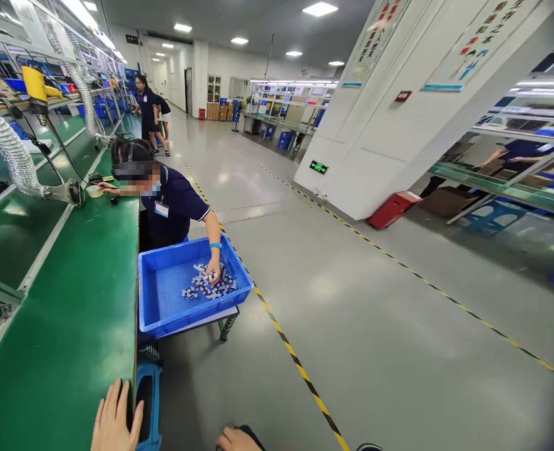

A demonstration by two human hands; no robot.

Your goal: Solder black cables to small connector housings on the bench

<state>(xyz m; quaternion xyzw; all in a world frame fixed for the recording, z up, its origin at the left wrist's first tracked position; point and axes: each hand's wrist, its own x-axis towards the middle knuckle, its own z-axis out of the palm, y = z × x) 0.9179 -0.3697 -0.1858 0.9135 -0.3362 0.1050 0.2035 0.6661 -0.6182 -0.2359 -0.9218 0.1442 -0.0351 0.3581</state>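
My left hand point(114, 419) lies at the bottom left on the edge of the green tabletop point(65, 326), fingers stretched out and slightly apart, holding nothing. At the bottom edge, my right hand point(236, 440) is mostly cut off by the frame. Its visible fingers look curled, with something dark beside them that I cannot make out. Ahead of both hands is a blue plastic bin point(164, 322) with many small whitish and dark parts point(201, 285) inside. A co-worker's hand point(213, 270) reaches into those parts.
A co-worker point(173, 200) leans over the bench beyond the bin. A blue stool point(152, 432) stands beside the table edge. Flexible ducts point(11, 144) and a yellow tool point(36, 88) are at the left. Striped floor tape point(295, 357) runs along the aisle past a white pillar point(352, 144).
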